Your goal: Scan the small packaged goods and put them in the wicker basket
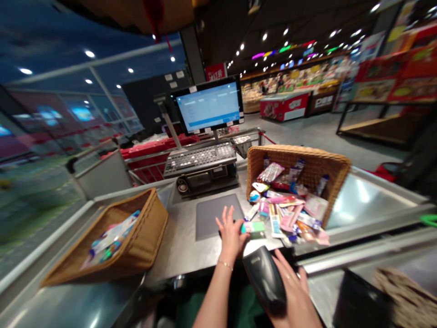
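Left hand (pixel 231 237): fingers spread apart, palm edge against small green-and-white packet (pixel 254 230) on brushed-steel counter (pixel 180 255). Right hand (pixel 293 296): fingers clamped around black plastic handheld barcode scanner (pixel 264 280). Colourful packet heap (pixel 290 209) just beyond, spilling from tipped wicker basket (pixel 300 159).

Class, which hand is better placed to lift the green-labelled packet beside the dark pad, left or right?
Left, probably: the left hand touches the packet, while the right hand is occupied gripping the handheld barcode scanner.
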Demonstrator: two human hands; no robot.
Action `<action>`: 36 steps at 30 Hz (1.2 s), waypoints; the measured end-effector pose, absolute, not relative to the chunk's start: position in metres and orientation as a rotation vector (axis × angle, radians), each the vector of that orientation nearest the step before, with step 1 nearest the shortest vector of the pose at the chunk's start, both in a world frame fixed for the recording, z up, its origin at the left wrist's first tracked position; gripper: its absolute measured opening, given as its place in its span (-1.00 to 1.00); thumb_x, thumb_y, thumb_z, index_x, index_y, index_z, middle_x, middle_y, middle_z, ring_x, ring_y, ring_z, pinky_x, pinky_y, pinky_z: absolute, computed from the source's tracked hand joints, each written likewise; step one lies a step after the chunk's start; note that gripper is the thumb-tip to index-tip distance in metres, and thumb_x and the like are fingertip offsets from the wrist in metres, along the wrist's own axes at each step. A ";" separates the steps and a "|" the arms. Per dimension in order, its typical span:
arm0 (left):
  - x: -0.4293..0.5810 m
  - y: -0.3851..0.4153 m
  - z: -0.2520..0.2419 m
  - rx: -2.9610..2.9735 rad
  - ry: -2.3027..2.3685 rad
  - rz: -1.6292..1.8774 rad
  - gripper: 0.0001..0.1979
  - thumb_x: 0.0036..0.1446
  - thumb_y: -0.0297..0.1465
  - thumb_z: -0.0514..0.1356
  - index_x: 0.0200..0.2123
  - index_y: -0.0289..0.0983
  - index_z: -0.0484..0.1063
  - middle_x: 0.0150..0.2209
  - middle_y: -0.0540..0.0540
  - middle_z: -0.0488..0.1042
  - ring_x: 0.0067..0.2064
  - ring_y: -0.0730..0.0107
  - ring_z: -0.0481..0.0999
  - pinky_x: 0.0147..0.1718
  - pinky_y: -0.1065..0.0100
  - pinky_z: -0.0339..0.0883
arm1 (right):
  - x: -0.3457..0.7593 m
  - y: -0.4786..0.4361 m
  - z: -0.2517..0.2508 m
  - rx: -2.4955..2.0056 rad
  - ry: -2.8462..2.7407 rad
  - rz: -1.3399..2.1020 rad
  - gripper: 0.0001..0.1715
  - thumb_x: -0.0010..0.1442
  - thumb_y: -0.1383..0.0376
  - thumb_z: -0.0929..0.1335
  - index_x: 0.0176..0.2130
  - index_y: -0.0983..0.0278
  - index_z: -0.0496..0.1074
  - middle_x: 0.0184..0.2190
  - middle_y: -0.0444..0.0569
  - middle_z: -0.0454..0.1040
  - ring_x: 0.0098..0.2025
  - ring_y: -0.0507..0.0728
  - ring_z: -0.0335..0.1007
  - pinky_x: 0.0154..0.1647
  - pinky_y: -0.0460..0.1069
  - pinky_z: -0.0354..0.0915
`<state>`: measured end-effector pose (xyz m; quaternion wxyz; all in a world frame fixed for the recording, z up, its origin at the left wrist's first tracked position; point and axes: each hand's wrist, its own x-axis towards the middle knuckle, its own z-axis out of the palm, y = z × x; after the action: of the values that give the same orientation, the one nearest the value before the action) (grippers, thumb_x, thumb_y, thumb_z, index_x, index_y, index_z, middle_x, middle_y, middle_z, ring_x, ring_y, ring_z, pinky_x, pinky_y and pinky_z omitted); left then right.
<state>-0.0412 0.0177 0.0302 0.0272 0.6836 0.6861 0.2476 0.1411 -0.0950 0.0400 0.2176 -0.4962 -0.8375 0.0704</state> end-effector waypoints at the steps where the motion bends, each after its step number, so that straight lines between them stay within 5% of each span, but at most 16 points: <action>1: -0.044 0.017 0.032 2.094 2.162 0.803 -0.67 -0.10 -0.40 0.39 -0.18 -0.12 0.54 0.39 -0.17 0.06 0.42 -0.07 -0.11 0.24 -0.40 -0.24 | 0.140 -0.095 0.040 -1.374 -2.313 0.213 -0.32 0.12 0.35 0.20 0.23 0.42 0.27 0.25 0.22 0.28 0.33 0.45 0.10 0.10 0.56 0.19; 9: -0.062 0.011 0.053 2.040 2.361 0.984 -0.67 -0.07 -0.44 0.37 -0.17 -0.08 0.55 0.36 -0.16 0.13 0.40 -0.13 -0.03 0.21 -0.44 -0.13 | 0.134 -0.093 0.032 -1.339 -2.320 0.217 -0.29 0.08 0.39 0.20 0.23 0.36 0.27 0.25 0.22 0.30 0.34 0.45 0.08 0.12 0.57 0.16; 22: -0.080 0.005 0.064 1.954 2.386 1.049 -0.65 -0.07 -0.45 0.37 -0.14 -0.08 0.54 0.36 -0.17 0.11 0.41 -0.13 -0.10 0.24 -0.42 -0.24 | 0.128 -0.097 0.033 -1.318 -2.393 0.080 -0.38 0.16 0.33 0.20 0.18 0.45 0.33 0.23 0.23 0.32 0.28 0.41 0.20 0.09 0.44 0.30; 30: -0.095 0.003 0.068 1.929 2.430 1.113 -0.64 -0.07 -0.46 0.38 -0.15 -0.08 0.54 0.36 -0.17 0.12 0.41 -0.14 -0.08 0.22 -0.45 -0.23 | 0.112 -0.105 0.029 -1.344 -2.233 0.118 -0.39 0.15 0.32 0.17 0.17 0.43 0.29 0.22 0.24 0.34 0.31 0.37 0.19 0.23 0.42 0.13; 36: -0.111 0.003 0.073 1.914 2.497 1.208 -0.66 -0.09 -0.45 0.40 -0.18 -0.08 0.55 0.35 -0.19 0.14 0.40 -0.16 -0.05 0.19 -0.48 -0.17 | 0.105 -0.105 0.030 -1.309 -2.304 0.036 -0.40 0.13 0.33 0.18 0.14 0.39 0.32 0.19 0.27 0.37 0.27 0.43 0.24 0.15 0.45 0.19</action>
<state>-0.1109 0.0028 0.0731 -0.1142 0.5641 0.7361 0.3561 0.1051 -0.1052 0.0298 0.2434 -0.4792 -0.8432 0.0131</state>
